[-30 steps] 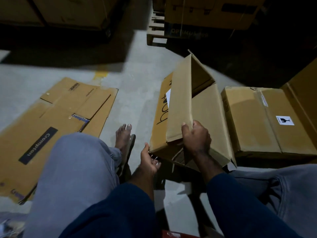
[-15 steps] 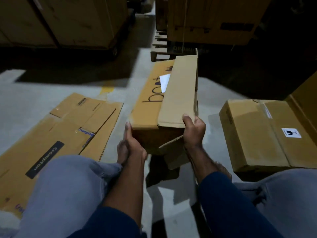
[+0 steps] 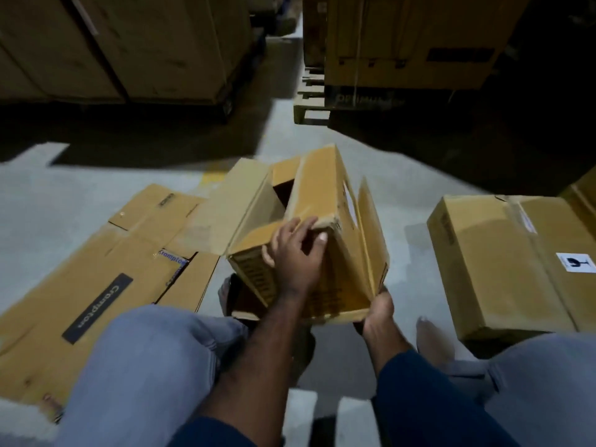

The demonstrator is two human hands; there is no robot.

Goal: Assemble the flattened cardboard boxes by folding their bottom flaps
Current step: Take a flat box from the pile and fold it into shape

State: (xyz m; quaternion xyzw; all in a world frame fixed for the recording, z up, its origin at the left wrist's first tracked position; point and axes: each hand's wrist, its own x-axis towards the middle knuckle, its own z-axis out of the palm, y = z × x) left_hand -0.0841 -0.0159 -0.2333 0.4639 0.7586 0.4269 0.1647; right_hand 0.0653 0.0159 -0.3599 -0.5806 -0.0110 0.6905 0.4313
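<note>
Tipped over and sprung open since half a second ago: cardboard box [image 3: 322,201] no longer a flat slab carried level, now a hollow tube with dark inside showing at the far end. Left hand [image 3: 296,256] shifted from the left edge up onto the near top corner; right hand [image 3: 380,309] dropped from the top edge to the lower right corner. Suggests squaring-up is about done and the bottom flaps are ready for folding, with none folded yet by the look of it: left flap [image 3: 232,217] splayed outward, right flap [image 3: 371,240] standing up along its side. Left fingers [image 3: 303,225] spread and hooked over the corner edge, thumb pressed on the near face, so gripping the box itself. Right hand cupped beneath the corner at the foot of the right flap, fingers hidden under cardboard; grip or mere support, cannot tell. Box held off the floor [image 3: 403,195] between the knees [image 3: 145,350], flattened cardboard [image 3: 96,269] lying to the left, closed box [image 3: 500,262] well apart to the right.
</note>
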